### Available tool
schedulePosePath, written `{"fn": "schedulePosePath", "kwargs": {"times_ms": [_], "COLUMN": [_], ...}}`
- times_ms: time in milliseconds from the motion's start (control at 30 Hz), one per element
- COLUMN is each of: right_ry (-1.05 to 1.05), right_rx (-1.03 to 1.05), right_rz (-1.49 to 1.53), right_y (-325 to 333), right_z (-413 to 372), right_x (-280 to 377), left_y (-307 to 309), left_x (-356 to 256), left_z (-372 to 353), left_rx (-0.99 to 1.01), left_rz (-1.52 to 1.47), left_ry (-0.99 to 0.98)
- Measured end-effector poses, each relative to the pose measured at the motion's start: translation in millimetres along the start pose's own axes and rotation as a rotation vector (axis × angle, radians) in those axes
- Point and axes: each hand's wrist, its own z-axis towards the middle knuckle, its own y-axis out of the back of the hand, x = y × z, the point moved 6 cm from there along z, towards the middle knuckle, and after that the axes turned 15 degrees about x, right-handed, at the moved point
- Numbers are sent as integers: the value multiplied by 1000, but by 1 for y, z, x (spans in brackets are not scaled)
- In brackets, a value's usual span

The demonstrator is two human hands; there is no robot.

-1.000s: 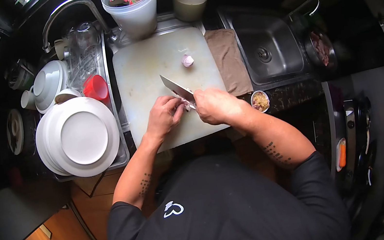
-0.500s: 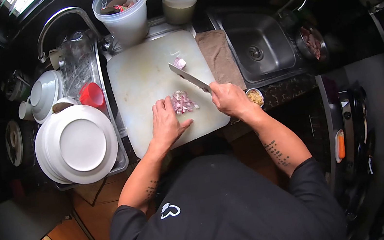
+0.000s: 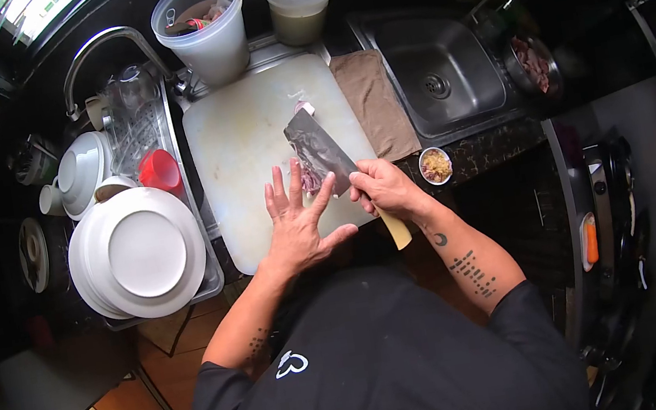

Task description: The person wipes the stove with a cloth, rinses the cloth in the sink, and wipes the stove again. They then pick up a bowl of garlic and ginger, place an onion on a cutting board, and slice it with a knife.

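Observation:
A cleaver (image 3: pixel 320 151) with a pale yellow handle is gripped in my right hand (image 3: pixel 386 188), its broad blade turned flat side up over the white cutting board (image 3: pixel 236 151). My left hand (image 3: pixel 298 230) has its fingers spread beside the blade, at the near part of the board, and holds nothing. Between its fingers and the blade shows some chopped red onion (image 3: pixel 310 179); the rest of that pile is hidden. Past the blade's far end lies a larger onion piece (image 3: pixel 303 108), partly covered.
White plates (image 3: pixel 146 251) and a red cup (image 3: pixel 159 171) stand at left. Two tubs (image 3: pixel 204 50) (image 3: pixel 301 12) sit behind the board. To the right are a brown cloth (image 3: pixel 373 106), a steel sink (image 3: pixel 434 64), a small bowl of minced food (image 3: pixel 435 166) and a bowl of meat (image 3: pixel 531 66).
The cleaver has turned from edge-on to flat and come over the chopped onion. My left hand has spread its fingers and drawn slightly nearer to me.

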Motion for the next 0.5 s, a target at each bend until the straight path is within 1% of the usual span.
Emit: {"fn": "schedulePosePath", "kwargs": {"times_ms": [33,100,200,300,367,433,500], "right_ry": [2,-22,-68,-106,-129,-144,-140], "right_rx": [0,4,0,8,42,80,71], "right_rz": [-2,109,204,212,161,114,126], "right_y": [0,1,3,5,7,1,4], "right_z": [0,-1,-12,-23,-31,-44,-54], "right_x": [0,-2,-2,-5,-7,0,0], "left_y": [-3,-15,-19,-23,-22,-22,-23], "left_x": [1,2,11,21,30,38,46], "left_z": [1,4,7,12,18,22,24], "left_rx": [-2,108,135,152,113,126,162], "left_rz": [1,43,90,122,99,103,134], "left_ry": [-1,-5,4,17,70,94,176]}}
